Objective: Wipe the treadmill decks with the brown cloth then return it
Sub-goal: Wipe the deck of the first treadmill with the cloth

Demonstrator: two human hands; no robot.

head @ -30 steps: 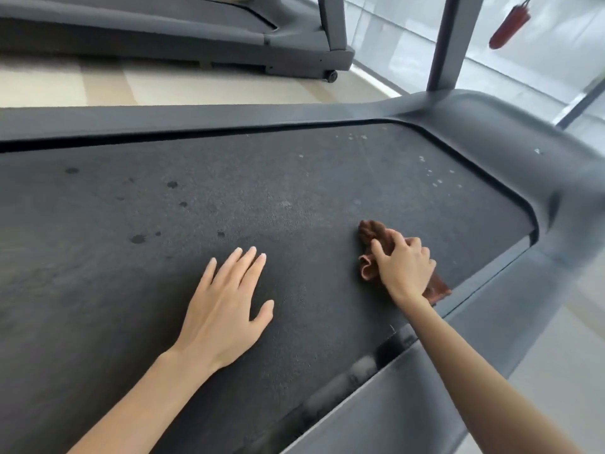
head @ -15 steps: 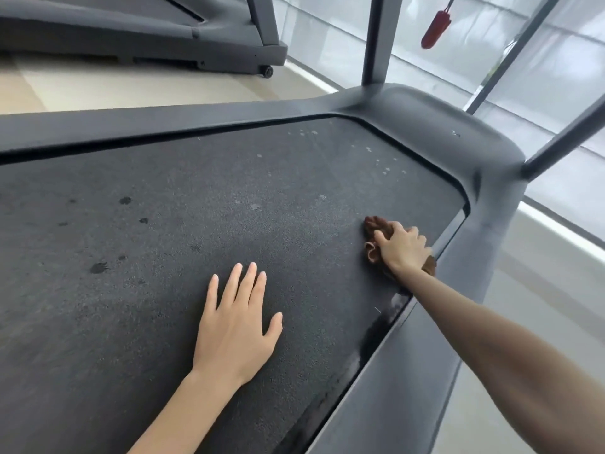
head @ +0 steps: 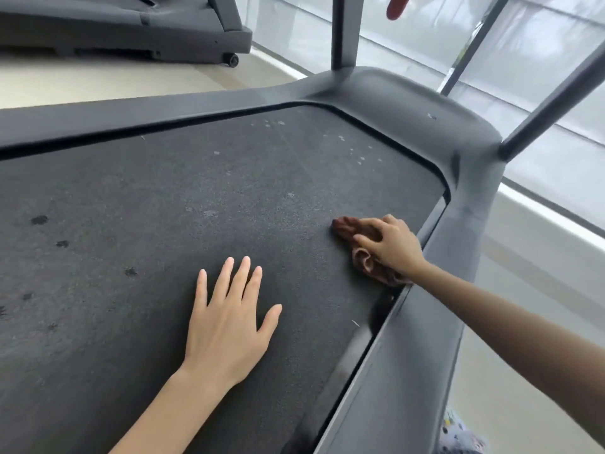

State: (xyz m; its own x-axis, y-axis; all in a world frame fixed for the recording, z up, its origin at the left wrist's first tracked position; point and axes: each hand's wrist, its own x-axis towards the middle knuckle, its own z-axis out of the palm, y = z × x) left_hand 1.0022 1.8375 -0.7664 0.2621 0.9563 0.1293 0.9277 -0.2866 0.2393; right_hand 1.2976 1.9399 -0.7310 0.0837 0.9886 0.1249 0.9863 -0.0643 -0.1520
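The treadmill deck (head: 170,224) is a dark grey, speckled belt that fills most of the view, with dark spots at its left and pale flecks near its far end. My right hand (head: 394,245) grips the crumpled brown cloth (head: 347,226) against the belt beside the right side rail. Part of the cloth sticks out past my fingers to the left and part bunches under my palm. My left hand (head: 229,322) rests flat on the belt, fingers straight and spread, closer to me than the cloth.
The grey side rail (head: 412,355) runs along the right of the belt and curves into the front housing (head: 409,103) with two uprights. A second treadmill (head: 131,27) stands on the pale floor at the top left. A red object (head: 397,8) hangs by the window.
My right hand has dragged the cloth a little further along the belt near the right rail, with more cloth now showing to the left of my fingers. My left hand has stayed flat on the belt.
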